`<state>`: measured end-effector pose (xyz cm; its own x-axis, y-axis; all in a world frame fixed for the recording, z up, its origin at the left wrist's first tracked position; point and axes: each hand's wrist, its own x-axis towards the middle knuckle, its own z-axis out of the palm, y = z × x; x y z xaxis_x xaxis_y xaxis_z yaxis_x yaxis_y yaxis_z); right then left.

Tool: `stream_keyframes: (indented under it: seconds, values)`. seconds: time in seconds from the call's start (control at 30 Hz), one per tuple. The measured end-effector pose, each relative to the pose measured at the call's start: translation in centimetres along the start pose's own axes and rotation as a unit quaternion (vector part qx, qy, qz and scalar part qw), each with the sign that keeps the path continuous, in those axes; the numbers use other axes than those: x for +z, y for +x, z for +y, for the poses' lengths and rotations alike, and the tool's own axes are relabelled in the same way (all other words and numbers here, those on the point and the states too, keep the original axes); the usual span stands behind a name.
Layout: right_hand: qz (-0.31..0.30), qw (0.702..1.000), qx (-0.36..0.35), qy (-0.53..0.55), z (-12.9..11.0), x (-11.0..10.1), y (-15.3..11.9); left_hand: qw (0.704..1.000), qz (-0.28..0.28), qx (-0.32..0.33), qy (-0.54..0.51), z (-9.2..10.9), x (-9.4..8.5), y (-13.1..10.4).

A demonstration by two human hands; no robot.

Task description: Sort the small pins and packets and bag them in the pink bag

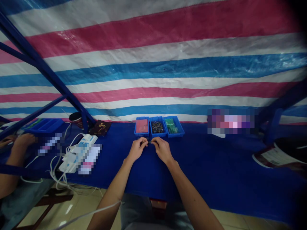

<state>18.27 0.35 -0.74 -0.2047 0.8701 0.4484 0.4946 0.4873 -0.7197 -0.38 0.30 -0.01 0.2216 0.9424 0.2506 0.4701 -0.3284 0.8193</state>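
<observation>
Both hands meet over the blue table, just in front of three small blue bins. My left hand [138, 148] is closed in a pinch on one end of a small dark, thin piece [150, 142]. The other end is pinched by my right hand [163, 149]. Behind my left hand, the left bin holds pink pieces [142, 126]. Many small dark and brassy metal parts [157, 127] fill the middle bin. Green packets or pieces [172, 126] lie in the right bin. What exactly the thin piece is cannot be made out.
A white power strip [78, 153] with tangled cables lies left. Behind it are a dark packet [100, 127] and a cup [75, 118]. A person's hand [24, 141] is at far left near a blue tray [44, 125]. A round container [280, 153] stands right.
</observation>
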Motion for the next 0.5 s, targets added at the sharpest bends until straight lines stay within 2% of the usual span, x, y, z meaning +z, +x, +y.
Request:
stream_keyframes:
  seconds: [0.5]
  values:
    - [-0.015, 1.0, 0.002, -0.007, -0.05, -0.15, 0.01, 1.0, -0.01, 0.004, 0.003, 0.48, -0.16, -0.05]
